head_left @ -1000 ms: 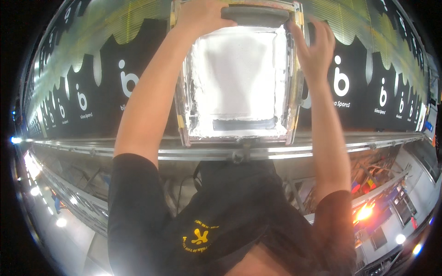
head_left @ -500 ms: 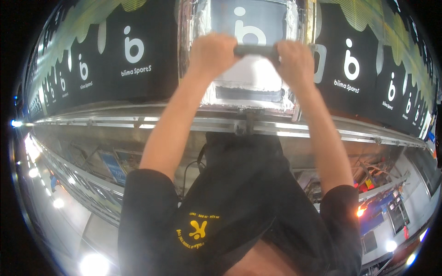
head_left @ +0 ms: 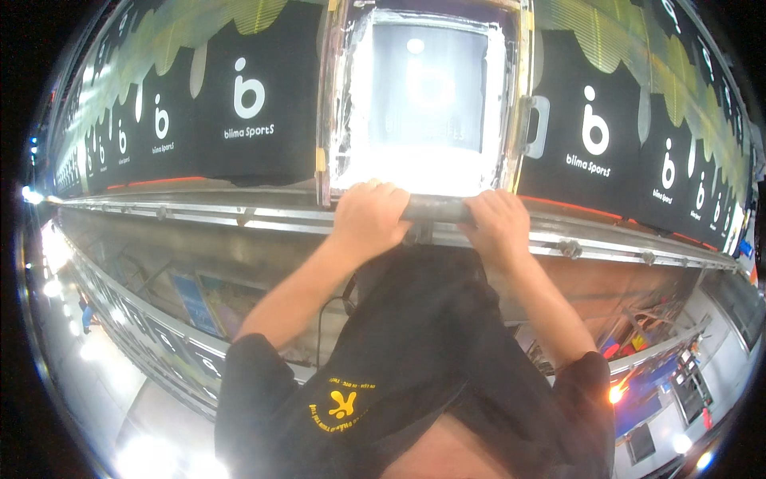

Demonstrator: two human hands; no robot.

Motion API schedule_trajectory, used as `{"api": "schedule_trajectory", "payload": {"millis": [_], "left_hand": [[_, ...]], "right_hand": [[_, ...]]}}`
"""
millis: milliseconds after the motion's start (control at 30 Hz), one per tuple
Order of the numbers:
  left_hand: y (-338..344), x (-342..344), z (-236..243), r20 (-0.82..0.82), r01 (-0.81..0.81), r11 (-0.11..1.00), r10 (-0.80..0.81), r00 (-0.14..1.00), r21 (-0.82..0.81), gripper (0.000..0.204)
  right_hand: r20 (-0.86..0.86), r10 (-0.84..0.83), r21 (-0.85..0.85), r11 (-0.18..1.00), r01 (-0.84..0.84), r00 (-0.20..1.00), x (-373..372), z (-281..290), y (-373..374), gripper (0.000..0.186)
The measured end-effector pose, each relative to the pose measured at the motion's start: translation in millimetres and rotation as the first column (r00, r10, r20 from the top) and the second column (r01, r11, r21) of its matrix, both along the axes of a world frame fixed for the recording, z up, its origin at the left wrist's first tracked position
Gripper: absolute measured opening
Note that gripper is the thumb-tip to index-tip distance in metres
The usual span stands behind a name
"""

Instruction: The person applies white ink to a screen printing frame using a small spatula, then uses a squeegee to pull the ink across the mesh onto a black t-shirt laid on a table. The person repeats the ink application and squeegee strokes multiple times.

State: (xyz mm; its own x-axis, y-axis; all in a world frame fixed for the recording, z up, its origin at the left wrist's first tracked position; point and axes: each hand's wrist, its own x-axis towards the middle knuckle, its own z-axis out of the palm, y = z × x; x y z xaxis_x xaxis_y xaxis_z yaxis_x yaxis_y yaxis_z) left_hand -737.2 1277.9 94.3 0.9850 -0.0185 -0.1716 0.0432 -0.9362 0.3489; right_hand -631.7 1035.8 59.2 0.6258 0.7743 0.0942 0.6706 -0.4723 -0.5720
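Note:
My left hand (head_left: 371,217) and my right hand (head_left: 498,227) are both closed round the dark grey handle of a squeegee (head_left: 437,209), one at each end. The squeegee lies level across the near end of a screen-printing frame (head_left: 524,72). Thick white ink rings the mesh (head_left: 427,96), and a pale logo shows through its grey middle. My fingers hide the handle's ends, and the blade cannot be made out.
Black fabric panels (head_left: 279,160) with white logos and green tops stretch along the table on both sides. A metal rail (head_left: 295,223) runs along its near edge. A pale grey loop handle (head_left: 537,128) sticks out at the frame's right. Bright lamps glare at lower left.
Both hands have pulled the squeegee toward me, from the frame's middle to its near end. White ink now covers the mesh more thinly and dulls the logo. My elbows are more bent.

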Motion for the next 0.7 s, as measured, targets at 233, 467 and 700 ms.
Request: {"api": "schedule_trajectory", "payload": {"millis": [233, 467, 700], "left_hand": [[107.1, 216.8, -21.5, -0.086, 0.153, 0.971, -0.139, 0.986, 0.183, 0.069], [143.5, 327.2, -11.1, 0.100, 0.046, 0.993, -0.057, 0.993, 0.104, 0.053], [114.0, 245.3, -32.0, 0.117, 0.036, 0.979, -0.060, 0.991, 0.201, 0.057]], "right_hand": [[0.015, -0.191, -0.277, 0.942, 0.187, 0.981, 183.0, -1.9, 96.5, 0.052], [-0.100, -0.291, -0.083, 0.955, 0.284, 0.951, 293.4, -3.6, 148.7, 0.040], [0.068, -0.185, -0.101, 0.976, 0.191, 0.980, 221.2, -24.3, 108.5, 0.043]]}}
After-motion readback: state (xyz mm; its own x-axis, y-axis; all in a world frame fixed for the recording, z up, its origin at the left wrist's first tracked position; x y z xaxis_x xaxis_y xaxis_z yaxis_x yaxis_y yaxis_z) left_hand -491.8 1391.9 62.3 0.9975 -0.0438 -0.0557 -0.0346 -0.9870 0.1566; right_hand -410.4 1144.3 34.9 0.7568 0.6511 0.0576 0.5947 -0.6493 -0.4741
